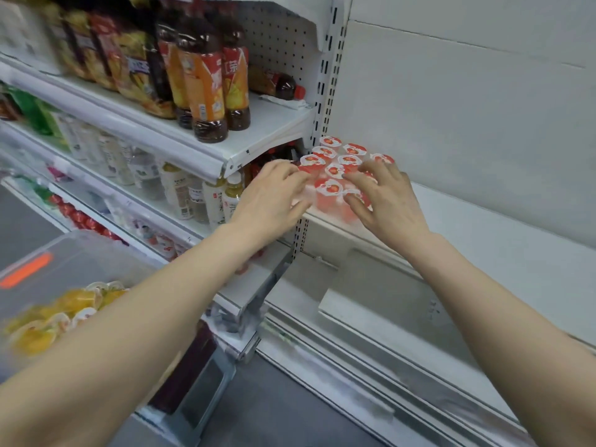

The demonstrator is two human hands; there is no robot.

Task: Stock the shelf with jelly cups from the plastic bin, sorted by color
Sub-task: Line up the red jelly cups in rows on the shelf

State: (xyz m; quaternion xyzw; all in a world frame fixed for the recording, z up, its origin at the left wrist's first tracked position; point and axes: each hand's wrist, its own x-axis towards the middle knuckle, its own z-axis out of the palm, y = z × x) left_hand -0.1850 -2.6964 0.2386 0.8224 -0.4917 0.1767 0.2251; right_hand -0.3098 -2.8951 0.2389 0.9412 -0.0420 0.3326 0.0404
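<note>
Several red jelly cups (333,171) with white-and-red lids stand bunched at the left end of a white shelf (483,227). My left hand (274,196) rests against the left side of the bunch, fingers spread and touching the cups. On the bunch's right side lies my right hand (385,200), fingers apart on the front cups. Neither hand lifts a cup. At the lower left, a clear plastic bin (74,262) holds several yellow and orange jelly cups (61,311), partly hidden by my left forearm.
Tea bottles (209,88) and snack bags stand on the upper left shelf, with pale drink bottles (193,195) on the shelf below. A metal upright (300,233) separates the two shelf bays. Grey floor shows at the bottom.
</note>
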